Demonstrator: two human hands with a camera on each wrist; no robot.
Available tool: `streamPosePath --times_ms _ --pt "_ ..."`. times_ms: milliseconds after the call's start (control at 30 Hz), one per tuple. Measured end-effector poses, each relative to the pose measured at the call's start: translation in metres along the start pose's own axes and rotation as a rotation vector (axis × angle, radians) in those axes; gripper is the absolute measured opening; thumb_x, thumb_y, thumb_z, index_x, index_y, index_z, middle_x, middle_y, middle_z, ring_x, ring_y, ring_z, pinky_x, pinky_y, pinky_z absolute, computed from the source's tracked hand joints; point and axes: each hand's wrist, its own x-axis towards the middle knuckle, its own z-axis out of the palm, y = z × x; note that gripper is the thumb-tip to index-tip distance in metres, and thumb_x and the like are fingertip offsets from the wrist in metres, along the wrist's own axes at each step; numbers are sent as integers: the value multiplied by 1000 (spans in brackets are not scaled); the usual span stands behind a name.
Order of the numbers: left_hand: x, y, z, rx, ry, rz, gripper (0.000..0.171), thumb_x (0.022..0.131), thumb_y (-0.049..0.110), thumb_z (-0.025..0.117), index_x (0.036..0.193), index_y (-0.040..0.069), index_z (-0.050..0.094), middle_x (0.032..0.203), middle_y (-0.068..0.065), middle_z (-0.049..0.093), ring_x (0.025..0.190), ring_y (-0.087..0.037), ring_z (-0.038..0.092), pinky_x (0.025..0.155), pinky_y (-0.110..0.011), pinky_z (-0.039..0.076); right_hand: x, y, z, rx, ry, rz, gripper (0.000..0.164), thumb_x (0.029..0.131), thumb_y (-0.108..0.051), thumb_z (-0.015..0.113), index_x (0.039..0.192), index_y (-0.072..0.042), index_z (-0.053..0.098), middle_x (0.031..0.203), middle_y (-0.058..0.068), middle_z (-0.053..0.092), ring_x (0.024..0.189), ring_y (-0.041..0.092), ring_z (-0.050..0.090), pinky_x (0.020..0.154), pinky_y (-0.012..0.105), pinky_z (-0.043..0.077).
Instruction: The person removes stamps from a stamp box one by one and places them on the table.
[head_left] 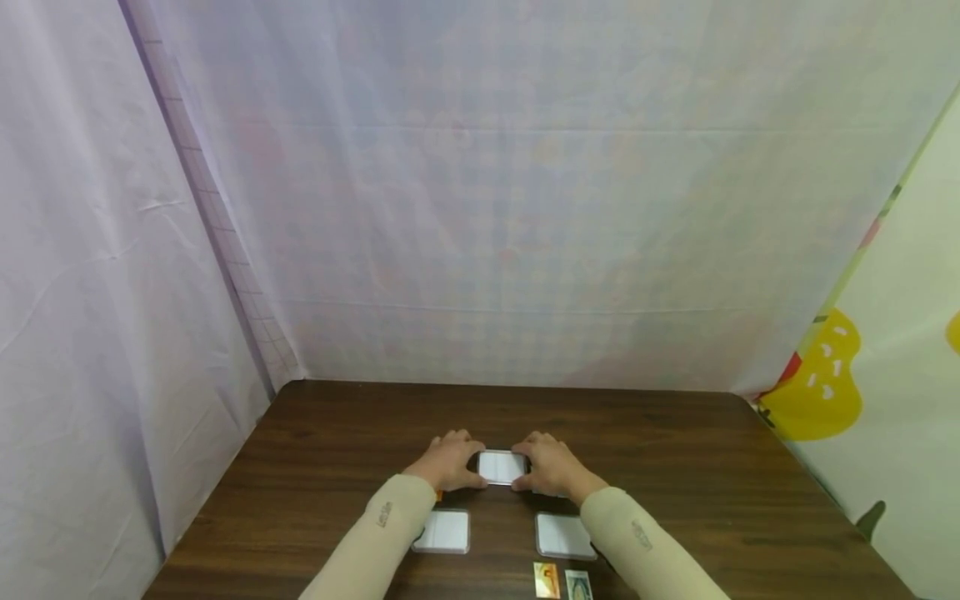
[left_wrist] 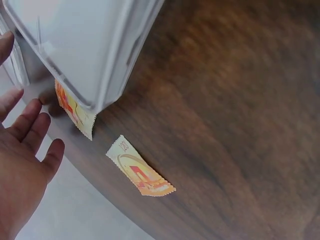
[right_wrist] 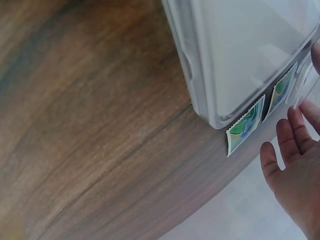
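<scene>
In the head view, a flat clear plastic case (head_left: pixel 502 467) with a white inside lies between both hands. My left hand (head_left: pixel 447 462) grips its left end, thumb at the near corner and fingers at the far one. At the right end my right hand (head_left: pixel 553 467) grips it the same way. Closer to me are two similar cases, a left case (head_left: pixel 444 532) and a right case (head_left: pixel 564 536), each partly covered by a forearm. Orange stamps (left_wrist: pixel 140 172) lie beyond the left case in the left wrist view. Green-blue stamps (right_wrist: pixel 246 125) lie beyond the right case.
Near the front of the dark wooden table (head_left: pixel 360 417) lie an orange stamp (head_left: pixel 547 580) and a greenish stamp (head_left: pixel 578 585). A pale curtain (head_left: pixel 510 208) hangs behind the table's far edge, with more sheeting at both sides.
</scene>
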Motion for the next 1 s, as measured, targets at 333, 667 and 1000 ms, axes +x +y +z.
streamPosePath --times_ms 333,667,1000 --pt "0 3 0 0 -5 1 65 86 44 75 139 11 57 131 -11 53 124 -29 46 105 -50 34 0 1 0 -13 -13 12 59 77 -33 85 124 -2 66 120 15 60 115 37 53 95 59 40" --pt "3 8 1 4 -7 -27 63 84 41 78 136 11 60 131 -10 53 123 -29 46 103 -48 35 -2 -1 -1 -19 -25 33 58 78 -30 85 125 -2 65 122 17 59 117 40 52 95 62 39" --pt "6 13 -1 37 -16 -63 66 79 41 80 133 10 61 132 -10 54 126 -29 45 106 -48 33 0 -4 -3 -12 -30 55 64 76 -33 85 128 -2 63 124 17 58 118 39 51 96 61 39"
